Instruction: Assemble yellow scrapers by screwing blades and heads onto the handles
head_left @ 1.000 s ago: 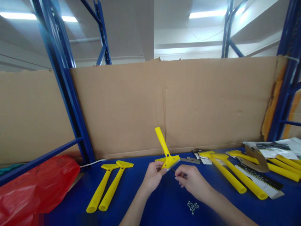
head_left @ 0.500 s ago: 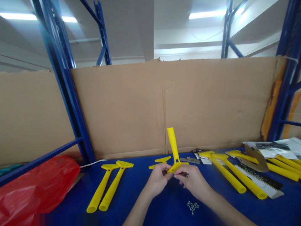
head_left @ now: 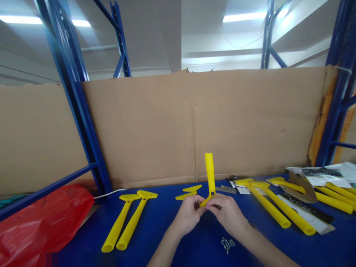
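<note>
Between my two hands a yellow plastic scraper handle (head_left: 210, 172) stands with its tube pointing up and its wide head low. My left hand (head_left: 189, 211) pinches the left end of the head. On the other side my right hand (head_left: 224, 207) is closed on the head near its middle, fingertips almost meeting the left ones. Part of the head is hidden by my fingers, and I cannot tell whether a small part sits between them. Below my right hand lies a little pile of metal screws (head_left: 228, 244). Behind my left hand are two flat yellow head plates (head_left: 191, 188).
Two yellow scraper handles (head_left: 133, 222) lie at the left beside a red plastic bag (head_left: 47, 222). More yellow handles (head_left: 269, 204), packaging cards (head_left: 306, 211) and thin metal blades (head_left: 226, 189) are at the right. A cardboard sheet (head_left: 155, 129) and blue rack posts (head_left: 86, 122) stand behind.
The held scraper handle has turned, its tube now more upright and slightly further right, its head seen more edge-on. Both hands still grip it.
</note>
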### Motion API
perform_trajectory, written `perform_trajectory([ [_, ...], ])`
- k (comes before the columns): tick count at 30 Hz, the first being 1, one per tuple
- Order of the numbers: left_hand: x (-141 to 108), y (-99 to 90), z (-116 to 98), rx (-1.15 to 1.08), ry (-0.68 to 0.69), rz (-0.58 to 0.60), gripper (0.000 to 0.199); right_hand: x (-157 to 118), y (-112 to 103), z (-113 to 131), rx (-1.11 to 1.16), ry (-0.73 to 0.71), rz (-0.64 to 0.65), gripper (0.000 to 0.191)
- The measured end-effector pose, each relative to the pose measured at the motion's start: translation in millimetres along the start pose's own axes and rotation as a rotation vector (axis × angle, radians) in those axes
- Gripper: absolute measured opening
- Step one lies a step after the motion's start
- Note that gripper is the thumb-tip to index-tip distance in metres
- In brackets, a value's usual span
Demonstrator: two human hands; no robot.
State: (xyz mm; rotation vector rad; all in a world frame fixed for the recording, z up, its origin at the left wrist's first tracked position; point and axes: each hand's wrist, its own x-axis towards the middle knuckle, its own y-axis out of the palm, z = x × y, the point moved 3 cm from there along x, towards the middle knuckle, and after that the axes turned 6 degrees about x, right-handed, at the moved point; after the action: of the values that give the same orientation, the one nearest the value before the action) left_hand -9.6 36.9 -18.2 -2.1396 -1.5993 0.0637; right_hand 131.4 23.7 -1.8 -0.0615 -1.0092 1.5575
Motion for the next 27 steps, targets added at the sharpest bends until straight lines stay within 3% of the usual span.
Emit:
perform_trajectory([
  [14,-0.7,-0.8,-2.7,0.055,0.020,0.008,0.013,-1.7,4.6,-0.5,-0.042,0.026,-0.064,0.015],
  [22,-0.5,-0.4,-1.1,0.054,-0.007,0.033,0.012,-0.4,6.9,-0.3,-0.024,-0.006,0.052,0.018],
  [27,-1.4,0.1,-3.6,0.094,-0.005,0.040,0.014,-1.4,3.9,4.7,-0.075,0.093,0.042,0.019],
])
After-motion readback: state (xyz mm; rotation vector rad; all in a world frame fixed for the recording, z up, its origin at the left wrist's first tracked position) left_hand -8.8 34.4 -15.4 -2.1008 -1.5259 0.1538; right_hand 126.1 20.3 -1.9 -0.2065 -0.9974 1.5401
